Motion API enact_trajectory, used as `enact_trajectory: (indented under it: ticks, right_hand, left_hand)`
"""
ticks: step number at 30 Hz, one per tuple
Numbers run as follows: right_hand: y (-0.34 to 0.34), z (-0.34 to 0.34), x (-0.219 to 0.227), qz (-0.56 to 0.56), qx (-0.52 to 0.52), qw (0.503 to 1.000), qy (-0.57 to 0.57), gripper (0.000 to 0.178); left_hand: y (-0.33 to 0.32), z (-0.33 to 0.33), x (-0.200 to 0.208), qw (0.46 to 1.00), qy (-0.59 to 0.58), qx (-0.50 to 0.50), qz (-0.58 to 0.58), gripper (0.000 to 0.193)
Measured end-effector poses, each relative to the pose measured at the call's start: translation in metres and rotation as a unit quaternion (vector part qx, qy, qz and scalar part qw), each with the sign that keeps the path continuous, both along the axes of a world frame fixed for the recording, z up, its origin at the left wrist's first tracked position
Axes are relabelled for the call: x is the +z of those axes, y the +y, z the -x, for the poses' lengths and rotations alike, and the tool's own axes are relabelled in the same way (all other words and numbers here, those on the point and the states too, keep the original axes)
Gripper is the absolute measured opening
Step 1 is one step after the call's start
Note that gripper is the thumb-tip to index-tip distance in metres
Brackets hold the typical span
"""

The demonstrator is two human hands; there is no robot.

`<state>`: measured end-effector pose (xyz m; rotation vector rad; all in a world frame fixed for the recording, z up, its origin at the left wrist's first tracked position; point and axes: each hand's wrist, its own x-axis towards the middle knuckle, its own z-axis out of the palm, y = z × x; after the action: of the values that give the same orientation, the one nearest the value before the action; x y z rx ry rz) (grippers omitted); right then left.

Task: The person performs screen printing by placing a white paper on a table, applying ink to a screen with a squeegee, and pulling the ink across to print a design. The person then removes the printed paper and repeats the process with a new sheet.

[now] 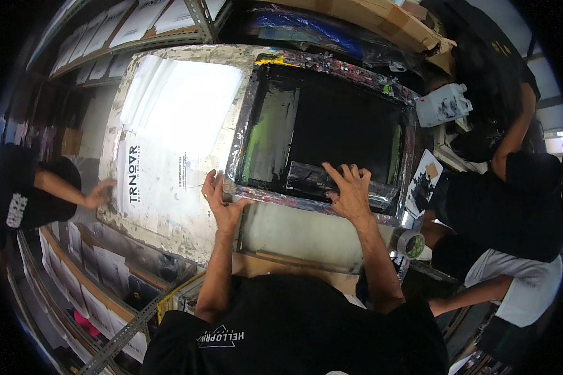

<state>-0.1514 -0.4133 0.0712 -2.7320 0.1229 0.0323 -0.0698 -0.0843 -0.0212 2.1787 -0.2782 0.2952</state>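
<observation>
A screen-printing frame with an ink-stained wooden border and black ink over its mesh lies on the board in front of me. Across its near part rests a dark, ink-covered squeegee. My right hand grips the squeegee from above, thumb on the near side and fingers over the bar. At the frame's near left corner is my left hand, its fingers apart and its thumb against the frame's edge. Left of the frame lie white sheets or bags, plain at the far side, with a black-printed one nearer.
A co-worker's hand reaches to the board's left edge. Another person in black is close on my right. A stained white jug, an ink-smeared card and a tape roll stand by the frame. Metal shelves hold printed stacks.
</observation>
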Motion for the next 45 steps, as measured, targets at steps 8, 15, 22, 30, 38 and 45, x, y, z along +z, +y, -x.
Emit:
enact_trajectory:
  ticks: [8,15,22,30,38,45]
  right_hand:
    - [-0.065,-0.115,-0.022,0.039,-0.039,0.992,-0.116,0.080]
    - [-0.125,-0.214,-0.036,0.108,-0.034,0.977,-0.182,0.077]
    - [-0.146,-0.221,-0.022,0.052,0.004,0.980,-0.190,0.057]
    - [-0.065,-0.107,-0.015,0.126,-0.003,0.971,-0.205,0.050]
    - [0.009,0.013,0.089,0.060,0.020,0.980,-0.188,0.059]
    - [-0.018,-0.023,0.171,0.120,0.031,0.953,-0.275,0.075]
  left_hand:
    - [-0.002,0.005,0.015,0.999,0.043,0.010,0.022,0.106]
    - [0.000,0.004,0.013,0.999,0.034,-0.002,0.028,0.105]
    - [0.005,0.001,0.002,0.999,-0.017,-0.031,0.015,0.103]
    - [-0.006,0.011,0.010,0.972,0.087,0.010,0.218,0.096]
    - [-0.028,-0.005,0.078,0.962,0.030,0.001,0.272,0.089]
    - [-0.066,-0.047,0.155,0.953,-0.065,0.028,0.295,0.075]
